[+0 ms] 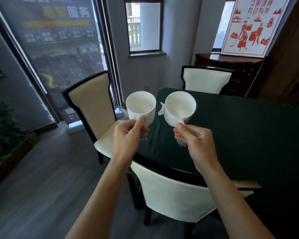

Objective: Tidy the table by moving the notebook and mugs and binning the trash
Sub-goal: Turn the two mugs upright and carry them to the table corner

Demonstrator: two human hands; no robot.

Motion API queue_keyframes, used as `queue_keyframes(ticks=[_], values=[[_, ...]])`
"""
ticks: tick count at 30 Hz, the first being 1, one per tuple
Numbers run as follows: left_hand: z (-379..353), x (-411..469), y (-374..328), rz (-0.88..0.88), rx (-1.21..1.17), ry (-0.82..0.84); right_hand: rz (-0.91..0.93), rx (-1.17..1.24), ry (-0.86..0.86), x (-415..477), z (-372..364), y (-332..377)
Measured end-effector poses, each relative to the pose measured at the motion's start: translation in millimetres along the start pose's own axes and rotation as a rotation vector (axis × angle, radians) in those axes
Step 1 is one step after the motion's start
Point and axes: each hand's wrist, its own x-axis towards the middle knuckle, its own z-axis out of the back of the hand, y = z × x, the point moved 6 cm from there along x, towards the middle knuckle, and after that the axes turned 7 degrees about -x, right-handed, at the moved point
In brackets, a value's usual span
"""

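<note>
Two white mugs carried above the near left edge of the table [248,126]. The left hand [128,135] pinches the handle of the left mug [140,106]; the right hand [195,140] pinches the handle of the right mug [179,108]. Both mugs lie just beyond the hands, handles pointing near, mouths tilted toward the camera, apparently empty. A white scrap [161,109], probably trash, lies between them on the table. No notebook is visible.
</note>
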Motion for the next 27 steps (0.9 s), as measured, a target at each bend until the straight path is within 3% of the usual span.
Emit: queue_keyframes(ticks=[12, 27], values=[[26, 83, 63, 0.088, 0.000, 0.057, -0.176, -0.078, 0.033, 72, -55, -58], [4, 219, 189, 0.282, 0.083, 0.014, -0.358, -0.026, 0.097, 194, -105, -180]])
